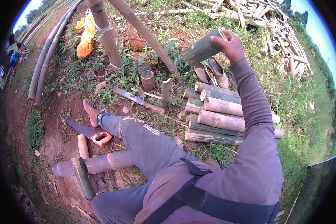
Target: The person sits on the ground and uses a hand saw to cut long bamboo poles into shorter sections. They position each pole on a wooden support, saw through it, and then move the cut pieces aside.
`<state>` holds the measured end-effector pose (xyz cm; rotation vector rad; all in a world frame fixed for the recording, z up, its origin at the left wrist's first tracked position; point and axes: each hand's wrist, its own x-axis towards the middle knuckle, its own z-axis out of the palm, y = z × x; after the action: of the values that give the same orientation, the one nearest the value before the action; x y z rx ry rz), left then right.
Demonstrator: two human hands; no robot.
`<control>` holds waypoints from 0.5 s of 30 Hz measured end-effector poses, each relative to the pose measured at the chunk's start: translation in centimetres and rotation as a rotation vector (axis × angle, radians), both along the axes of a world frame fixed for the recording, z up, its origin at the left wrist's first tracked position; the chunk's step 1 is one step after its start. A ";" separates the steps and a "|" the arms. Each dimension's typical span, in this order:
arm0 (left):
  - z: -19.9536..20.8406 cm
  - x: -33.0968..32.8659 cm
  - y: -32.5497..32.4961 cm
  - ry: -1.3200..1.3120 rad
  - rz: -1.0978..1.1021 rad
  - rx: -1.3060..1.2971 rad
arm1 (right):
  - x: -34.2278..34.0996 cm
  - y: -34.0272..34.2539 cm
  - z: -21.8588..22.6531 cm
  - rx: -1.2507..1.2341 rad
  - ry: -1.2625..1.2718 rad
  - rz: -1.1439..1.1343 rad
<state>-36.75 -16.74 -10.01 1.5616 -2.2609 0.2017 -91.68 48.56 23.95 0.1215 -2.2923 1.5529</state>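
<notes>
My right hand (232, 46) is raised at the upper right, closed on the open end of a green bamboo section (201, 50), which tilts down to the left. Below it lies a stack of cut bamboo sections (222, 118), some green and some tan, with round open ends facing left. My left hand cannot be made out; only a small skin-coloured patch shows beside my bent left knee. Near that knee a green bamboo piece (82, 177) leans across a thick bamboo log (108, 161). A handsaw (100, 139) with an orange handle rests beside my bare foot (90, 112).
A machete (132, 98) lies on the soil beyond my foot. A short bamboo stump (147, 77) stands near bamboo poles (107, 41). Shoes (217, 72) sit behind the stack. Orange netting (87, 35) lies far left, and a large bamboo heap (283, 41) rises far right.
</notes>
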 end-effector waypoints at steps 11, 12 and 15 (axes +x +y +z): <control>3.9 6.2 4.0 0.137 0.056 0.059 | 1.1 -2.7 -7.2 0.028 0.405 -0.166; 4.0 7.2 4.3 0.173 0.059 0.036 | 2.5 -8.9 -11.1 0.001 0.381 0.031; 2.8 10.7 5.1 0.138 0.098 -0.003 | 11.4 -26.1 -17.1 0.011 0.290 0.653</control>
<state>-26.08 -11.63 -7.19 1.6346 -2.0810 0.1198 -80.23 22.43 6.88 1.1138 -2.1284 1.6565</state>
